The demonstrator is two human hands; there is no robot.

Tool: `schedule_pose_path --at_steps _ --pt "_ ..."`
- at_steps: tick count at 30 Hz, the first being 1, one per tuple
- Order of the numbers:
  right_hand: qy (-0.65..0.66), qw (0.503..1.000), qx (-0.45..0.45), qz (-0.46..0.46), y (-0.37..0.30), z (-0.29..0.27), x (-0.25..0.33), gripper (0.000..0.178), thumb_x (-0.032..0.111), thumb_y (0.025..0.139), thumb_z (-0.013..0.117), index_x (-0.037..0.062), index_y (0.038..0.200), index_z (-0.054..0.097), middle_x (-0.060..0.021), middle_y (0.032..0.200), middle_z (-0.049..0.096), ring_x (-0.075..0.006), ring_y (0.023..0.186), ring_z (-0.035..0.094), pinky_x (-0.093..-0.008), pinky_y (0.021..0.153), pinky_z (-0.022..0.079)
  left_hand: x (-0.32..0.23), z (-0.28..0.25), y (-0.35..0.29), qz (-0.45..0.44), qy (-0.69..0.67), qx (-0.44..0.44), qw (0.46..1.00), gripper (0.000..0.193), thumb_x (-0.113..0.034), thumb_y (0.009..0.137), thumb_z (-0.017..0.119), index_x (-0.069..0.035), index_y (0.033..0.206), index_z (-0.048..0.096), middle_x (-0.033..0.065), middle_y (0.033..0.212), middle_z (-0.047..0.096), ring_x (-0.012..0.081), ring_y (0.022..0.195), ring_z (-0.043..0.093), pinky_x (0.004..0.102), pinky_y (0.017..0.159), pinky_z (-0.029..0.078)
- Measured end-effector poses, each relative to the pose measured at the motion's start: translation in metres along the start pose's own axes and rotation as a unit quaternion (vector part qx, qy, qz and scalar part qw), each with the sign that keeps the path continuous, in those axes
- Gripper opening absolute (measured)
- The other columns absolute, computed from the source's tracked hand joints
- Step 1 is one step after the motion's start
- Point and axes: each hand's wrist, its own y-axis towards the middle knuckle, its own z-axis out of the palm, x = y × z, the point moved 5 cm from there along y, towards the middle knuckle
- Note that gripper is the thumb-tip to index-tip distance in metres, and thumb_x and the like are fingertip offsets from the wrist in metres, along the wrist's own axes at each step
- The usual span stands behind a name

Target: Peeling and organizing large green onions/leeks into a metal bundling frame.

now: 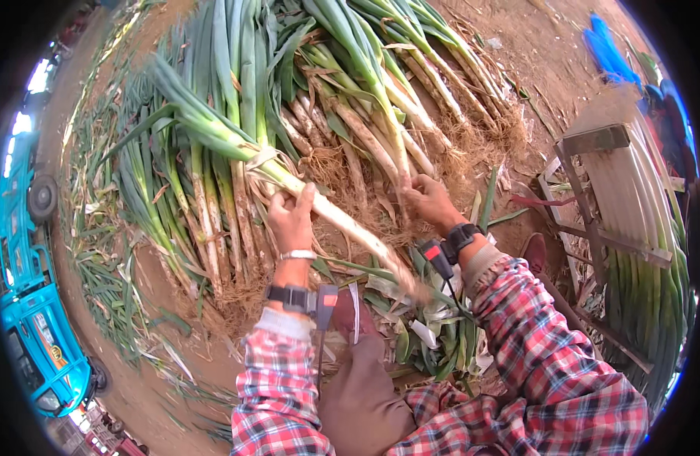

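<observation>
Bare dirt ground (517, 45) carries heaped leeks; our left hand (290, 220) grips one long white-stalked green leek (319, 205) slanting upper left to lower centre, while our right hand (429, 201) closes on roots.

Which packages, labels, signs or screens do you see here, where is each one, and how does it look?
Wrist device, left: on the strap below the left hand, small dark box with a red-orange patch.
Wrist device, right: beside the right hand, dark box with a red patch.
Round emblem: on the blue vehicle, far left, yellowish.
No packages or screens show.
</observation>
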Motion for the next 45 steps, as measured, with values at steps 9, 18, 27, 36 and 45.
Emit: schedule_pose_path --at_steps 9,18,27,36,45 --pt "-0.014 0.961 0.079 -0.265 -0.164 0.015 0.090 0.047 0.033 0.094 0.062 -0.0003 0.128 0.055 -0.0197 0.118 0.059 -0.0311 0.106 0.061 -0.0402 0.090 0.048 -0.065 -0.008 -0.105 0.001 -0.137 0.151 0.979 0.042 -0.022 0.093 0.067 0.006 0.120 0.052 0.0166 0.105 0.068 0.0214 0.091 0.068 0.0321 0.079 0.057" --pt "0.021 0.924 0.135 -0.356 -0.348 0.013 0.119 0.058 0.011 0.093 0.063 0.0020 0.144 0.037 -0.0150 0.099 0.061 -0.0185 0.083 0.062 -0.0327 0.074 0.050 -0.182 -0.040 -0.218 0.068 -0.189 0.205 0.958 0.042 -0.029 0.097 0.061 -0.001 0.126 0.049 0.0114 0.117 0.063 0.0190 0.098 0.067 0.0291 0.072 0.059" --pt "0.059 0.908 0.104 -0.401 -0.441 -0.012 0.113 0.051 0.009 0.091 0.063 0.0027 0.138 0.043 -0.0122 0.096 0.061 -0.0214 0.085 0.061 -0.0327 0.076 0.049 -0.248 -0.077 -0.298 0.284 -0.181 0.081 0.938 0.028 -0.019 0.088 0.074 -0.003 0.098 0.054 0.0009 0.086 0.058 0.0061 0.072 0.054 0.0215 0.060 0.047" --pt "0.117 0.829 0.076 -0.541 -0.468 -0.036 0.127 0.051 0.005 0.092 0.056 0.0026 0.142 0.043 -0.0037 0.110 0.060 -0.0073 0.098 0.054 -0.0230 0.085 0.046 -0.237 -0.071 -0.455 0.295 0.307 0.585 0.690 0.018 -0.020 0.087 0.072 -0.005 0.095 0.066 0.0057 0.085 0.067 0.0140 0.078 0.061 0.0298 0.073 0.049" --pt "0.088 0.846 0.246 -0.464 -0.508 -0.003 0.113 0.054 0.016 0.092 0.067 0.0022 0.140 0.046 -0.0072 0.115 0.059 -0.0151 0.108 0.054 -0.0302 0.094 0.043 -0.284 -0.113 -0.369 0.181 -0.367 0.302 0.861 0.040 -0.041 0.099 0.053 -0.006 0.118 0.057 0.0110 0.118 0.064 0.0236 0.106 0.063 0.0405 0.099 0.049"
